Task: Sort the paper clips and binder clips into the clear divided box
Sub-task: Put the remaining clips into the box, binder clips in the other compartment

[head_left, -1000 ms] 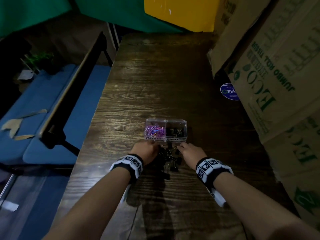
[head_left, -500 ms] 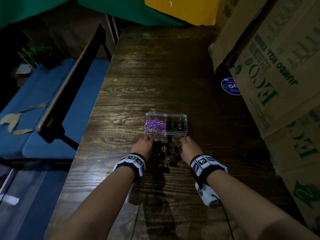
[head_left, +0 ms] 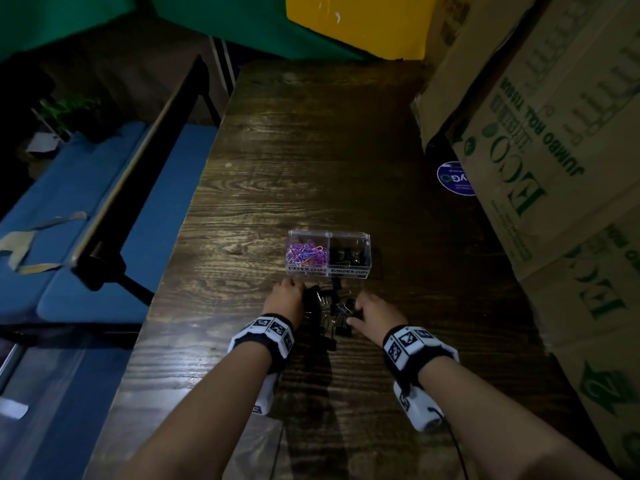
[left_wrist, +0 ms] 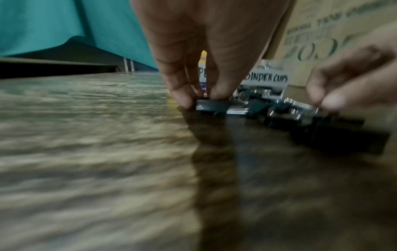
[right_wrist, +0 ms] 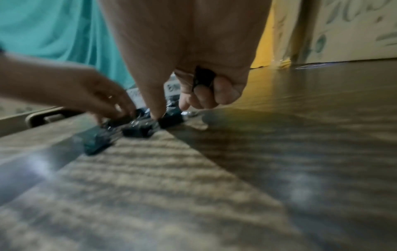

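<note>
box (head_left: 329,252): clear, 2 compartments, sits mid-table toward the near edge. handwritten labels on the front wall, "PAPER CLIPS" left, "BINDER CLIPS" right
paper clips (head_left: 306,254): pink/purple/blue tangle in the left compartment
binder clips in box (head_left: 348,255): a few black ones in the right compartment
pile (head_left: 330,311): loose black binder clips w/ silver handles on the table just in front of the box, between both hands
left hand (head_left: 285,299): at the pile's left edge, fingertips (left_wrist: 184,100) down on the table, thumb + finger pinching a black clip (left_wrist: 211,105) at the sides
right hand (head_left: 372,311): at the pile's right edge. thumb tip pressing down into the pile, other fingers curled w/ a black clip (right_wrist: 203,77) tucked in against the palm, so it's grasping that one
table (head_left: 311,150): dark wood grain, long, runs away from the person
wristbands (head_left: 275,332): black/white marker bands, one on each wrist
cartons (head_left: 554,133): cardboard, green "ECO" / "JUMBO ROLL TISSUE" print, stacked along the table's right edge
sticker (head_left: 453,178): round, blue, by the cartons on the right side
bench (head_left: 86,216): blue cushions, off the table's left edge
</note>
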`<action>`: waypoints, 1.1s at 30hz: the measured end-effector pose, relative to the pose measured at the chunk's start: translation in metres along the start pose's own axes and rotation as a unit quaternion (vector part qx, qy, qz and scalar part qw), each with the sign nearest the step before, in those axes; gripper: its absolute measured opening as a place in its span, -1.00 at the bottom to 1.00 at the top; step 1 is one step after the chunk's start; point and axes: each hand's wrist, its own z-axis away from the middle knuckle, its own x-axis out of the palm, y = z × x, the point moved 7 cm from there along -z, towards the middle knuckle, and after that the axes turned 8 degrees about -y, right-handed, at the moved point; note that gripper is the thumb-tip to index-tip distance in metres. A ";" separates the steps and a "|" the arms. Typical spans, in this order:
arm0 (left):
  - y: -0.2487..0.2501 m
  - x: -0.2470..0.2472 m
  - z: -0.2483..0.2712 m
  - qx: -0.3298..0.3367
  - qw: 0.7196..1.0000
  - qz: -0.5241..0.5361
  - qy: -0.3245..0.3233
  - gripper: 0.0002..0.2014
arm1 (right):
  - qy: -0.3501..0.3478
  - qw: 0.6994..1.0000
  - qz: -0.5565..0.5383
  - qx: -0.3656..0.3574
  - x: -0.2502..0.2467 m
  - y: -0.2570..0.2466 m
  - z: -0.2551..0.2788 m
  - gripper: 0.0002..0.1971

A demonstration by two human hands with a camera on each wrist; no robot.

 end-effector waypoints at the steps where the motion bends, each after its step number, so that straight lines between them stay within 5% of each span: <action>1: 0.001 0.000 -0.001 -0.006 1.000 0.003 -0.003 -0.58 | 0.003 1.000 0.006 -0.002 0.002 -0.003 0.000 -0.68; 8: -0.009 -0.007 -0.007 -0.059 0.985 0.160 -0.030 -0.65 | -0.036 0.999 0.009 0.021 0.002 -0.013 -0.006 -0.69; 13: -0.015 -0.010 -0.004 -0.064 0.976 0.206 -0.042 -0.70 | 0.021 0.988 -0.151 0.032 -0.006 -0.003 0.004 -0.89; 16: -0.021 -0.015 0.002 -0.075 0.973 0.216 -0.006 -0.71 | 0.060 0.972 -0.225 0.038 -0.012 0.009 0.008 -0.75; 18: -0.023 -0.017 0.006 -0.075 0.972 0.224 0.007 -0.71 | 0.051 0.955 -0.290 0.039 -0.010 0.013 0.008 -0.83; 22: -0.018 -0.010 0.009 -0.042 0.981 0.190 -0.024 -0.67 | 0.036 0.926 -0.372 0.055 -0.002 0.015 0.006 -0.77; 27: 0.002 0.011 0.012 0.067 0.995 -0.020 -0.070 -0.50 | -0.005 0.964 -0.251 0.092 0.013 0.004 0.007 -0.66; 29: 0.006 0.012 0.012 0.073 0.995 -0.027 -0.057 -0.49 | -0.016 0.974 -0.190 0.120 0.019 0.000 0.008 -0.52; 33: 0.010 0.009 0.009 0.072 0.995 -0.017 -0.064 -0.46 | -0.012 0.983 -0.103 0.148 0.022 -0.010 0.004 -0.60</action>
